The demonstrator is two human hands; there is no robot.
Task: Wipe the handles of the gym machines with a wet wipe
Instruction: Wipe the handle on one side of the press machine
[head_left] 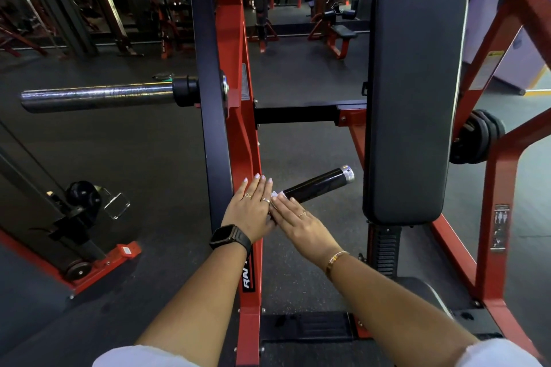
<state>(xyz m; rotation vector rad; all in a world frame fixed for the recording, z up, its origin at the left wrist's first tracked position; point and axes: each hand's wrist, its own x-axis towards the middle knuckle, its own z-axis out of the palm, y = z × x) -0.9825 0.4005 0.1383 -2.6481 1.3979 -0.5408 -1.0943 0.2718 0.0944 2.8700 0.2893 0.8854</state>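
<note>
At the root of the black handle (pixel 320 185), where it meets the machine's red upright (pixel 238 128), you have both hands laid flat, fingers straight and close together, with the bar seemingly sandwiched between them. Your left hand (pixel 250 207), the one with the watch, lies against the upright's side. Your right hand (pixel 299 222) slants in from the seat side, its fingertips beside the left's ring finger. A white scrap of wet wipe (pixel 275 194) peeks out between them, so it is probably wrapped on the bar under your palms, letting one flat press cover the grip all round. Out to its silver end cap (pixel 348 173) the grip is uncovered. The back pad (pixel 414 98) stands just beside that cap, so expect little room when sliding outward.
</note>
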